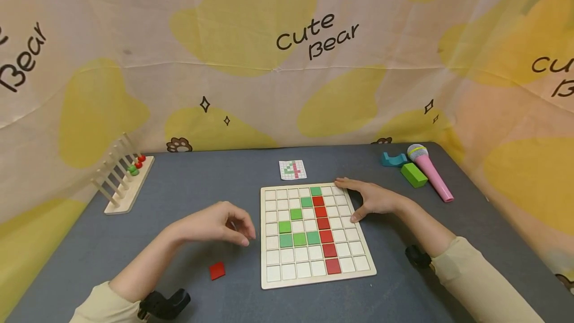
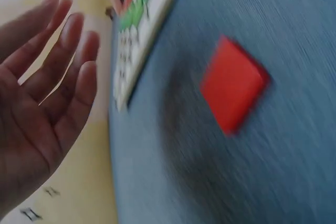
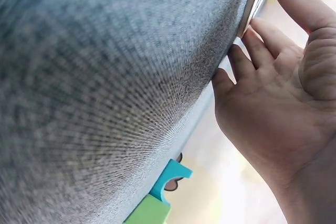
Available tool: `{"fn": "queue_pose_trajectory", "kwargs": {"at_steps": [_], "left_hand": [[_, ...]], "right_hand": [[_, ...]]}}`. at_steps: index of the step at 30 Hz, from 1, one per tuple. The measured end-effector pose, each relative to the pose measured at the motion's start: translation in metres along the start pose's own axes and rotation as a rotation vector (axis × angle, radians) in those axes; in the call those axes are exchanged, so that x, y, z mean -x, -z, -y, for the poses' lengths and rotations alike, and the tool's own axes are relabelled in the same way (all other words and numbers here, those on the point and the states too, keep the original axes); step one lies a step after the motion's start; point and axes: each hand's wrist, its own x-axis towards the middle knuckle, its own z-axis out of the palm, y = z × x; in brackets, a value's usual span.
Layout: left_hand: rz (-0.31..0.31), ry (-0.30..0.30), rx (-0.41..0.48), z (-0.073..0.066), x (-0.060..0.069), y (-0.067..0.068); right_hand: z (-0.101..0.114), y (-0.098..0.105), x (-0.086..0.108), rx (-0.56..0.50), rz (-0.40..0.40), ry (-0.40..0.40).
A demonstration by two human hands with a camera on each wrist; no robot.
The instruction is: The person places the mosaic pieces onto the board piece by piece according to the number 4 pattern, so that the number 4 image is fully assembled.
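A square wooden grid board (image 1: 274,257) lies on the dark table, its white cells partly filled with red and green square tiles. In the head view my right hand (image 1: 378,198) touches the board's right side, thumb on the edge and fingers at the far corner. The right wrist view shows the fingers of that hand (image 3: 273,82) extended against the board's edge (image 3: 251,4). Left of the board, my left hand (image 1: 215,223) is above the table, holding nothing, fingers loosely bent. Nearer me lies a single red tile (image 1: 217,270), large in the left wrist view.
A small pattern card (image 1: 293,169) lies beyond the board. Far left stands a wooden peg rack (image 1: 130,183) with red and green beads. To the right are a pink toy microphone (image 1: 431,173), a green block (image 1: 413,175) and a teal curved block (image 1: 393,159). A printed cloth hangs behind.
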Motion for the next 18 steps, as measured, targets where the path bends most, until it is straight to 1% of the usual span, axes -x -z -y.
{"fn": "queue_pose_trajectory", "kwargs": {"at_steps": [4, 9, 11, 13, 16, 18], "left_hand": [[0.086, 0.028, 0.028, 0.017, 0.010, 0.007], [0.149, 0.082, 0.060, 0.033, 0.021, 0.014], [0.166, 0.083, 0.065, 0.039, 0.024, 0.016], [0.182, 0.071, 0.064, 0.042, 0.028, 0.017], [0.204, 0.060, 0.052, 0.045, 0.032, 0.019], [0.217, 0.067, 0.048, 0.045, 0.034, 0.018]], "right_hand": [[0.000, 0.000, 0.000, -0.004, 0.003, 0.000], [-0.001, 0.000, 0.000, -0.015, 0.005, 0.006], [-0.002, 0.000, 0.000, -0.016, 0.005, 0.012], [-0.002, 0.000, 0.000, -0.016, 0.005, 0.017], [-0.002, 0.000, 0.000, -0.015, 0.003, 0.018], [-0.003, 0.000, 0.000, -0.016, 0.003, 0.018]]}}
